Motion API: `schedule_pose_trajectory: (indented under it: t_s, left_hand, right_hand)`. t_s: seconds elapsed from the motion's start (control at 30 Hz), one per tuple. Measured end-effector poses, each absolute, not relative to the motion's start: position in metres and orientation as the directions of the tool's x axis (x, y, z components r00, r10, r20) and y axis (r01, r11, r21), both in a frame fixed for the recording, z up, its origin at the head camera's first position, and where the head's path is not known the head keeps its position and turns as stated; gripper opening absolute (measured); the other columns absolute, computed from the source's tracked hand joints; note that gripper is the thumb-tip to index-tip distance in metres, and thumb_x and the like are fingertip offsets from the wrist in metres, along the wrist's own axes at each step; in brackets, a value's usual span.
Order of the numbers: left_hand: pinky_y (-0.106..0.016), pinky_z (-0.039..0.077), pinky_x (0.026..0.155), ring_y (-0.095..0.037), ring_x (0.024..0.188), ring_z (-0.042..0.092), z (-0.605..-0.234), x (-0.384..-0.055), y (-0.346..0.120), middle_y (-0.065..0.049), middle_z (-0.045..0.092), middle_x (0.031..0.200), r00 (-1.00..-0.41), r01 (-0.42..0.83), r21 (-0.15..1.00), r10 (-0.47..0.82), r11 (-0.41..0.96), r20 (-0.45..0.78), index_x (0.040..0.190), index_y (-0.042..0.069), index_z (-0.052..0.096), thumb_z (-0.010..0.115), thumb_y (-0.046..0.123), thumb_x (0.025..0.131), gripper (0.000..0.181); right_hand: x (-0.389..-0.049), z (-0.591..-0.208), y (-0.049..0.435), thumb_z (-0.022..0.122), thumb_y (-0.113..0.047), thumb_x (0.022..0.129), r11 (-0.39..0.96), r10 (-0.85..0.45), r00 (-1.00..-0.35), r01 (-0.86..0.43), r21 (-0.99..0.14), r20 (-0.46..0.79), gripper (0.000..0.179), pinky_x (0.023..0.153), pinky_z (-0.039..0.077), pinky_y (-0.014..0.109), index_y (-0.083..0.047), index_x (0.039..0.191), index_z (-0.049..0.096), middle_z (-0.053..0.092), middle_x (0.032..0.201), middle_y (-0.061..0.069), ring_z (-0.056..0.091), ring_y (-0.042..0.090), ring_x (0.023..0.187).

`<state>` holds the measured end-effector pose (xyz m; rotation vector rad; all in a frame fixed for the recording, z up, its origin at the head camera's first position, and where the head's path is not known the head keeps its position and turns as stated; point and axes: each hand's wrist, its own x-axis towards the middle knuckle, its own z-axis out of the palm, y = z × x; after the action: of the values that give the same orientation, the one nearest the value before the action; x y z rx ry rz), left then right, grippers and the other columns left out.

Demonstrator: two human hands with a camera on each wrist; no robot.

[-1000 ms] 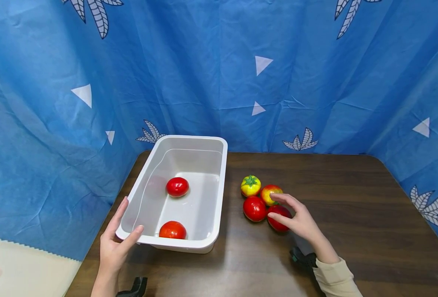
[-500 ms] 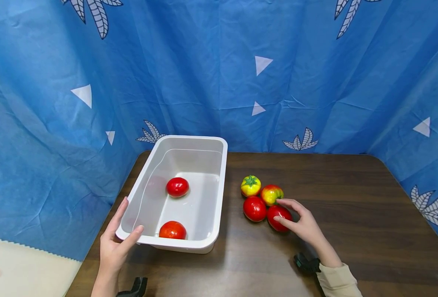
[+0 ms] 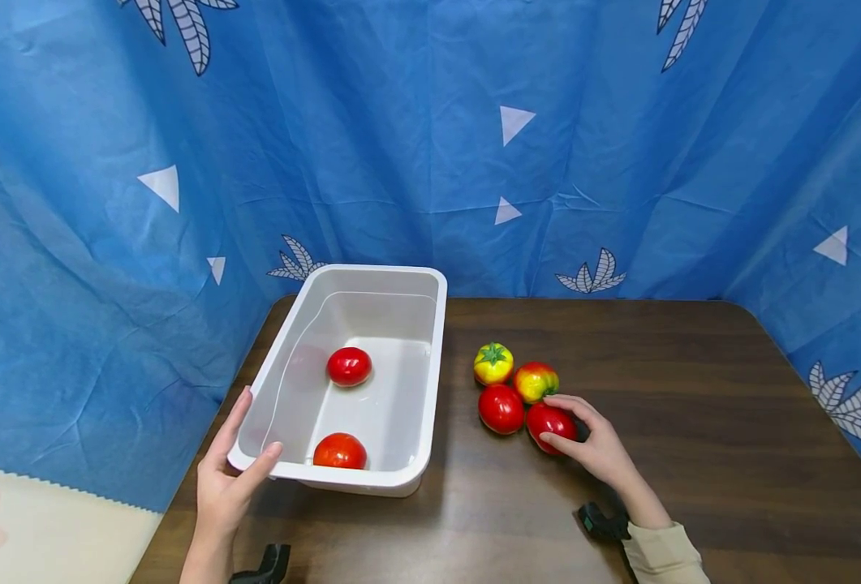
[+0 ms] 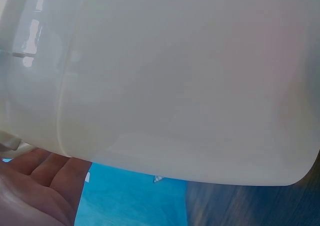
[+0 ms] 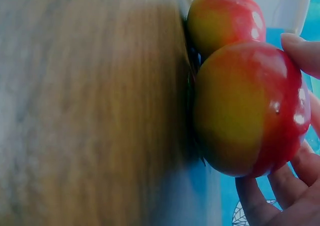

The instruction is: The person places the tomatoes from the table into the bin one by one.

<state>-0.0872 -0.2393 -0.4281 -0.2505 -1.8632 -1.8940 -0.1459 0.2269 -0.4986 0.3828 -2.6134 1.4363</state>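
Red fruit [image 3: 551, 427], plain-skinned, between thumb and fingers of right hand [image 3: 600, 446]

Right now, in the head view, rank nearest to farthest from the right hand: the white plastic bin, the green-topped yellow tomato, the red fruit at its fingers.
1. Red fruit: between thumb and fingers of the right hand.
2. Green-topped yellow tomato: left of it, farther back.
3. White plastic bin: farthest left.

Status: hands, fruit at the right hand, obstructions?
Left hand gripping near-left corner of white bin. Right hand holding red fruit, no lift visible. Three other fruits clustered close by, toward the bin.
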Motion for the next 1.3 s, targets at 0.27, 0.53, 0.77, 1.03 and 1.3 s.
schedule_pose_trajectory:
  t_s: [0.27,0.53,0.77,1.03,1.3]
  left_hand:
    - [-0.022,0.049,0.081,-0.021,0.118,0.045,-0.428,-0.088,-0.241,-0.014,0.037,0.146,-0.877,0.441,0.897,-0.194,0.033,0.439,0.140,-0.006,0.037,0.056,-0.028,0.072,0.074]
    - [-0.020,0.047,0.084,-0.019,0.119,0.046,-0.426,-0.087,-0.241,-0.011,0.037,0.147,-0.880,0.439,0.897,-0.180,0.051,0.441,0.141,-0.004,0.037,0.056,-0.026,0.073,0.074]
    - [-0.019,0.048,0.083,-0.020,0.116,0.047,-0.426,-0.088,-0.241,-0.012,0.038,0.146,-0.875,0.447,0.893,-0.188,0.046,0.447,0.140,-0.005,0.037,0.056,-0.027,0.072,0.074]
    - [-0.020,0.048,0.083,-0.021,0.116,0.047,-0.428,-0.088,-0.241,-0.012,0.038,0.146,-0.878,0.439,0.898,-0.194,0.043,0.438,0.140,-0.005,0.037,0.056,-0.027,0.071,0.074]
    - [-0.020,0.048,0.083,-0.021,0.116,0.046,-0.429,-0.089,-0.242,-0.013,0.038,0.146,-0.878,0.438,0.897,-0.191,0.049,0.439,0.140,-0.005,0.037,0.056,-0.027,0.072,0.074]
  right_hand:
    - [-0.147,-0.499,0.227,0.079,-0.020,0.076,0.496,-0.159,-0.966,-0.258,-0.829,0.206,0.051,0.088,0.045,0.056,-0.013,0.122,0.059,0.054,0.126,0.008,0.047,0.030,0.114]
    - [-0.146,-0.481,0.220,0.079,-0.022,0.076,0.487,-0.163,-0.975,-0.214,-0.847,0.152,0.055,0.084,0.048,0.054,-0.016,0.126,0.056,0.051,0.130,0.009,0.045,0.034,0.115]
    - [-0.150,-0.458,0.212,0.080,-0.018,0.074,0.451,-0.193,-0.962,-0.260,-0.854,0.190,0.060,0.082,0.050,0.051,-0.018,0.128,0.054,0.050,0.131,0.006,0.044,0.031,0.116]
    - [-0.156,-0.440,0.201,0.082,-0.023,0.071,0.444,-0.220,-0.949,-0.304,-0.843,0.226,0.063,0.079,0.053,0.041,-0.025,0.127,0.053,0.051,0.129,-0.002,0.046,0.026,0.115]
    - [-0.161,-0.417,0.189,0.081,-0.017,0.072,0.408,-0.249,-0.928,-0.360,-0.839,0.276,0.065,0.081,0.052,0.043,-0.022,0.130,0.052,0.051,0.131,0.001,0.045,0.026,0.117]
